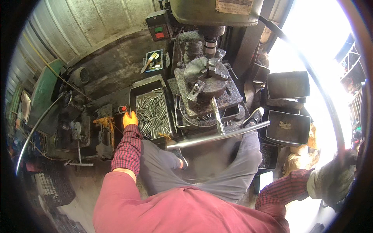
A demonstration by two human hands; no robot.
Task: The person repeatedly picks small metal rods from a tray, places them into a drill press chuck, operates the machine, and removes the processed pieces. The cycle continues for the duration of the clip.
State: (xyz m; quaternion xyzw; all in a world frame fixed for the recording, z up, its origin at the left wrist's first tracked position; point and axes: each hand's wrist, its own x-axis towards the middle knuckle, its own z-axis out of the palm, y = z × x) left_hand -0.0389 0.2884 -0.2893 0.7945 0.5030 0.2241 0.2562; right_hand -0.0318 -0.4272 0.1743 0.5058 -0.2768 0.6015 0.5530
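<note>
wearing an orange glove on l hand (130, 119), reaching fwd to the l side of the pin tray (147, 82), just below a small box w/ a red button (123, 109). can't tell if touching the box or tray rim; can't tell if l fingers apart or together, too small in view.

wearing a pale, dirty glove on r hand (332, 182), stretched far out to the r, at the lower end of a long dark lever (315, 73). can't tell how r fingers sit on it, too dark & blurred nr the rim of view.

lying loose in the tray, ahead & a bit l of centre: lots of short shiny metal pins (153, 112), heaped every which way.

standing r of the tray: a drill press (186, 13), w/ chuck (210, 47) pointing down over a round clamp (208, 83) on a square plate (237, 97), all dark & grimy. sticking out toward the body from there: a shiny handle (217, 116). running crosswise just below, btwn handle & lap: a bright metal bar (221, 138).

set behind the pin tray: a small blue tray (153, 71) w/ a brush (149, 62) lying across. mounted farther up: a switch box (155, 21) w/ green & red buttons.

placed r of the press: two dark bins, upper bin (287, 83) & lower bin (283, 136), lower one w/ a pale scrap (285, 125) inside. draped l of l hand: a yellow-orange rag (104, 122).
</note>
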